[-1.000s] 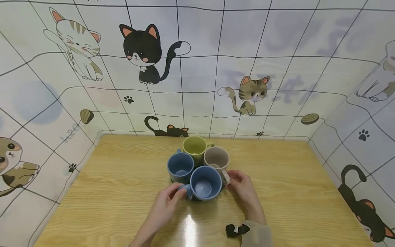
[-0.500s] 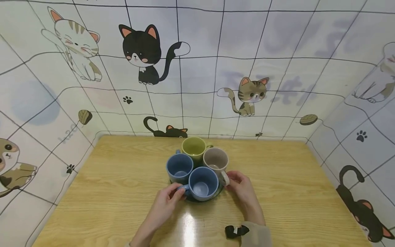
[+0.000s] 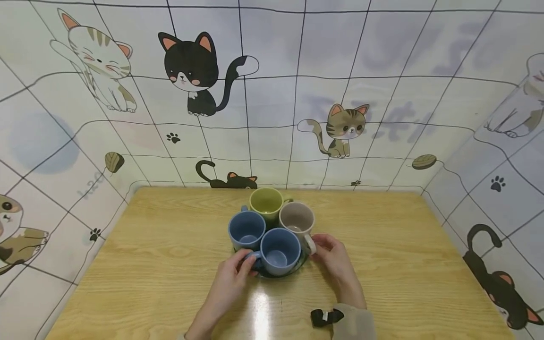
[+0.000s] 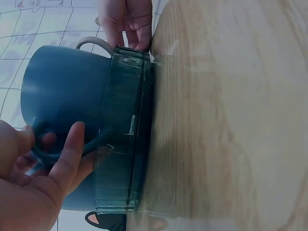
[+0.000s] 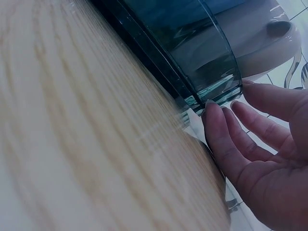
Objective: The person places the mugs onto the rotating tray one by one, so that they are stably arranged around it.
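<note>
A dark glass tray sits on the wooden table and carries two blue mugs, a green mug and a beige mug. My left hand grips the tray's near-left rim beside the front blue mug's handle. In the left wrist view its thumb lies over the tray against the blue mug. My right hand pinches the tray's right rim below the beige mug's handle. Its fingertips touch the glass edge of the tray.
The wooden table is boxed in by cat-patterned walls at the back and on both sides. A small black clip-like object lies on the table near my right sleeve.
Both hands stay on the tray's rim. The tray with the mugs has shifted only slightly; more of its front rim shows now.
</note>
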`<state>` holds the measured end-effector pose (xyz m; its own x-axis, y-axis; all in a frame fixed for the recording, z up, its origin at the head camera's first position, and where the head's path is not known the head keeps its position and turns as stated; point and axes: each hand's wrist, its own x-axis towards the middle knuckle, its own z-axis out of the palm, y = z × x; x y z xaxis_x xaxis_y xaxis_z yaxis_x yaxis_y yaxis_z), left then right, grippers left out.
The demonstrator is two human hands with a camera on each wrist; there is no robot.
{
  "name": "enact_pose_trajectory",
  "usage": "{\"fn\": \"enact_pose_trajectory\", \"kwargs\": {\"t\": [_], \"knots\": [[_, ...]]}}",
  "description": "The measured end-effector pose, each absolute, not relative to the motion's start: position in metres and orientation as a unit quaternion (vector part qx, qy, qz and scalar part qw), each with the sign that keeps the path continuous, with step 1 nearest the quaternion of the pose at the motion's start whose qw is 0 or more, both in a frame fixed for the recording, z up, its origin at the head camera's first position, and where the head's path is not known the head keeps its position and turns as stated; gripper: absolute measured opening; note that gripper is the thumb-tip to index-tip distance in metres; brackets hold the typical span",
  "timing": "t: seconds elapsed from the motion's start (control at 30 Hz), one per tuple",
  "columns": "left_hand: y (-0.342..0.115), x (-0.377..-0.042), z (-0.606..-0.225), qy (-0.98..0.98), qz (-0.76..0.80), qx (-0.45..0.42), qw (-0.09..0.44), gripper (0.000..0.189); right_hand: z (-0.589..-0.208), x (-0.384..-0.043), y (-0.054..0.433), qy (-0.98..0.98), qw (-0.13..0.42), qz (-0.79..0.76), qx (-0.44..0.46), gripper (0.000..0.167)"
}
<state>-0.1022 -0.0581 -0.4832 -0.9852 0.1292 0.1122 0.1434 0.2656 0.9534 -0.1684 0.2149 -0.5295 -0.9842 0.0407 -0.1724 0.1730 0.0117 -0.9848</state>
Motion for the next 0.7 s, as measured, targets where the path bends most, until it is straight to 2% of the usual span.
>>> {"fn": "enact_pose_trajectory", "kwargs": {"t": [0.33, 0.7], "knots": [[-0.057, -0.104, -0.478, -0.843, -0.524, -0.104, 0.057, 0.01, -0.527, -0.167, 0.214, 0.712, 0.046, -0.697, 0.071, 0.02], [-0.058, -0.103, -0.472, -0.851, -0.52, -0.063, 0.047, 0.014, -0.526, -0.167, 0.214, 0.717, 0.051, -0.692, 0.069, 0.022]]}}
